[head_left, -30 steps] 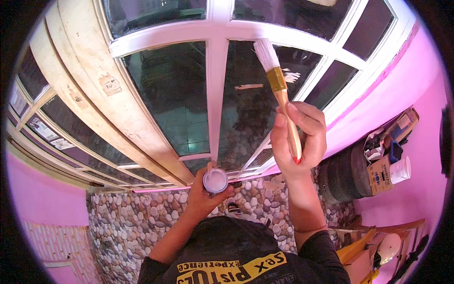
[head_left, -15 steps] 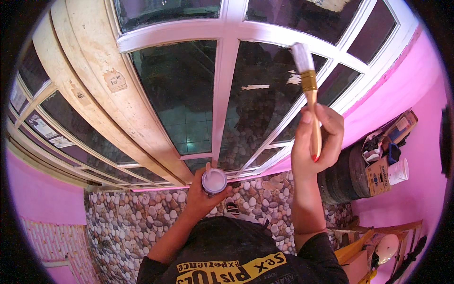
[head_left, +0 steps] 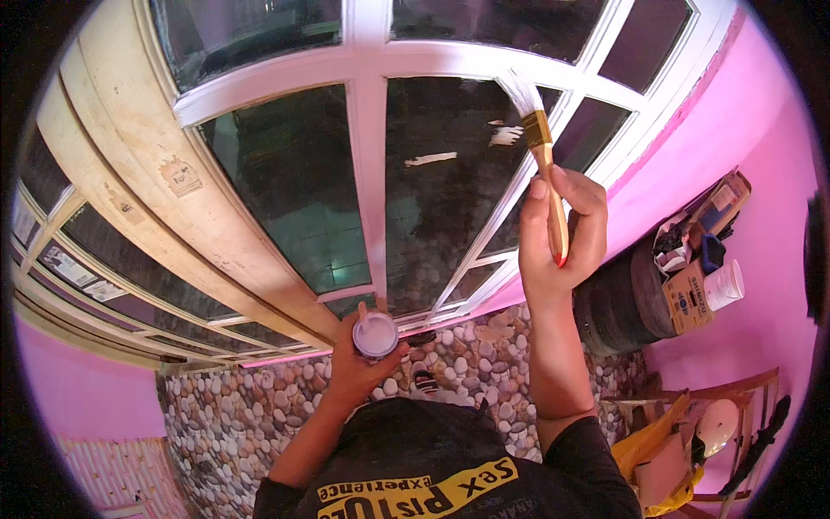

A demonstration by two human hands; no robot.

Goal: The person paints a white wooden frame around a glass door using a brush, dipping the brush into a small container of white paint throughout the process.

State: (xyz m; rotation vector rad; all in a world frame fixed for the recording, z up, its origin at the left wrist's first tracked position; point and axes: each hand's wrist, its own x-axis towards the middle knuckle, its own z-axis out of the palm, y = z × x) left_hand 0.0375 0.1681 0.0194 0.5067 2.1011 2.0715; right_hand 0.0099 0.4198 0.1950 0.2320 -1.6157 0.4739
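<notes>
My right hand [head_left: 562,229] grips the wooden handle of a paintbrush [head_left: 538,130], whose splayed white bristles rest at the white crossbar [head_left: 458,62] of a glazed door. A few pale smears [head_left: 430,158] mark the dark glass pane [head_left: 424,216] below that bar. Low in front of me, my left hand [head_left: 354,363] is wrapped round a small cup of whitish paint [head_left: 380,339], with a stick [head_left: 365,313] standing in it.
An unpainted wooden frame [head_left: 121,138] runs down the left. Tyres [head_left: 622,294], cardboard boxes [head_left: 692,298] and a white bucket [head_left: 724,285] stand by the pink wall [head_left: 769,337] at right. Wooden pieces and a helmet [head_left: 718,424] are lower right; pebble-patterned flooring [head_left: 225,424] lies underfoot.
Since half a second ago my right hand and brush have moved left and slightly up, and the bristles now look more splayed. The view has shifted a little; my left hand still holds the cup.
</notes>
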